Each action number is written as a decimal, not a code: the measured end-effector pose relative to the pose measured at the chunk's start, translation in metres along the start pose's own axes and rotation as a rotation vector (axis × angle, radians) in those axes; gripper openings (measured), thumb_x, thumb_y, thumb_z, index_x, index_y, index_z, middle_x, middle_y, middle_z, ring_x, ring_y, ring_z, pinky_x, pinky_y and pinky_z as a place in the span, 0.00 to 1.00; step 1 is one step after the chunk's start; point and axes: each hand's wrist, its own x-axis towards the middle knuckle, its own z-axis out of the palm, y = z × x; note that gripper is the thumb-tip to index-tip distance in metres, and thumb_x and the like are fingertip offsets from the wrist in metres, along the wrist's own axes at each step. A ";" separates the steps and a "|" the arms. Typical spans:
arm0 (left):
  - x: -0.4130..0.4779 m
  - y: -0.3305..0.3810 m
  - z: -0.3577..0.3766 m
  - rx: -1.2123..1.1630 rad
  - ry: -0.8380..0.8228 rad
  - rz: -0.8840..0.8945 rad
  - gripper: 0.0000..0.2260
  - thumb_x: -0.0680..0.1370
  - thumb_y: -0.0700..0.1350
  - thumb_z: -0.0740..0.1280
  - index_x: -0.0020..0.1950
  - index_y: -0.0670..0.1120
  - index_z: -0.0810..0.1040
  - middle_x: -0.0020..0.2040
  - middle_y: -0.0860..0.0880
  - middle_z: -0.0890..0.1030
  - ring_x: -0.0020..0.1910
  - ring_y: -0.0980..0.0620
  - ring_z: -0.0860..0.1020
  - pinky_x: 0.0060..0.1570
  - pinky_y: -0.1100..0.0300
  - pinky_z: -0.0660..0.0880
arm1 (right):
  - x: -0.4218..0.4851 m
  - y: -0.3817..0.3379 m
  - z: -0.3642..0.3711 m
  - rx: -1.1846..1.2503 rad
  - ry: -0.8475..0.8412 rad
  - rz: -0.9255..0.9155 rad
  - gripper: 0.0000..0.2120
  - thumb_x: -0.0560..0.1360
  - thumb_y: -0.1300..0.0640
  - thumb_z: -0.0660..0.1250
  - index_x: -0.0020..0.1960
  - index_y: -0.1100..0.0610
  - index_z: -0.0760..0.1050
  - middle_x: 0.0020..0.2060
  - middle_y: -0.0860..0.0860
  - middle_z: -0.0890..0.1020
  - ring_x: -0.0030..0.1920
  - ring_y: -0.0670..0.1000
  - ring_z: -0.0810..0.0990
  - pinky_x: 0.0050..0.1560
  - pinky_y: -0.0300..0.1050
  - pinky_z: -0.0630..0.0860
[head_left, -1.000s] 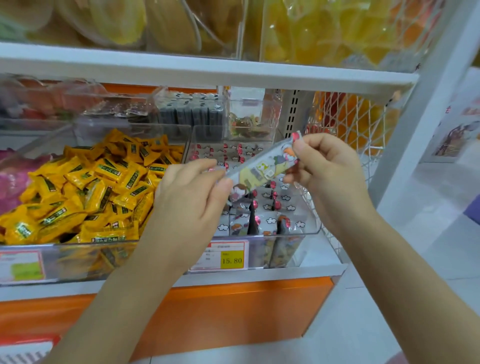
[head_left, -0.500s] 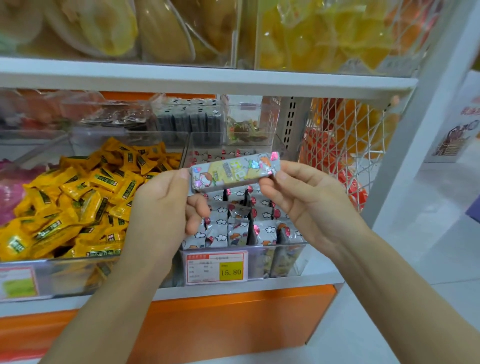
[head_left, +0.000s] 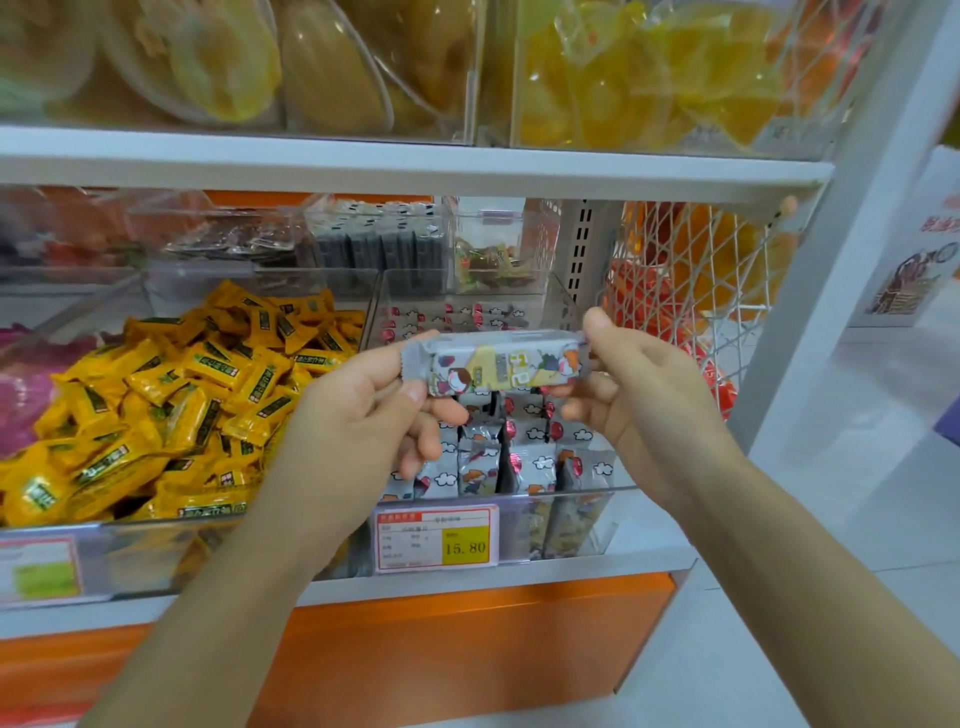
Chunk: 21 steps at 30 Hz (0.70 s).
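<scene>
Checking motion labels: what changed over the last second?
The grey snack bar turned from tilted, right end high, to level, printed face toward the camera. The left hand and right hand still pinch its ends. The yellow candies and price tag look unchanged.

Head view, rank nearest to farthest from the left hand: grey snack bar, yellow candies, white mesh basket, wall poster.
1. grey snack bar: its left end is pinched by the left hand.
2. yellow candies: in the bin just left of that hand.
3. white mesh basket: to the right, beyond the right hand.
4. wall poster: far right edge.
</scene>
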 end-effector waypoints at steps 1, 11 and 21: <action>0.000 -0.001 0.000 0.022 0.007 0.013 0.18 0.80 0.35 0.55 0.57 0.55 0.76 0.37 0.48 0.83 0.24 0.59 0.72 0.23 0.68 0.69 | 0.000 0.000 0.000 -0.053 0.001 -0.013 0.13 0.76 0.54 0.66 0.48 0.66 0.76 0.42 0.62 0.80 0.34 0.54 0.77 0.32 0.40 0.76; -0.001 -0.002 -0.001 0.137 0.135 0.071 0.14 0.77 0.43 0.64 0.61 0.56 0.74 0.37 0.52 0.80 0.27 0.61 0.73 0.29 0.69 0.73 | -0.003 0.004 0.003 -0.223 -0.123 -0.169 0.12 0.75 0.68 0.64 0.49 0.53 0.80 0.46 0.51 0.84 0.46 0.51 0.84 0.49 0.44 0.80; -0.003 -0.001 -0.002 0.227 0.059 0.076 0.11 0.72 0.46 0.67 0.52 0.58 0.77 0.40 0.57 0.81 0.30 0.58 0.78 0.28 0.68 0.72 | -0.005 0.002 0.006 -0.372 -0.033 -0.273 0.06 0.70 0.59 0.70 0.35 0.56 0.77 0.33 0.46 0.79 0.34 0.40 0.76 0.36 0.32 0.72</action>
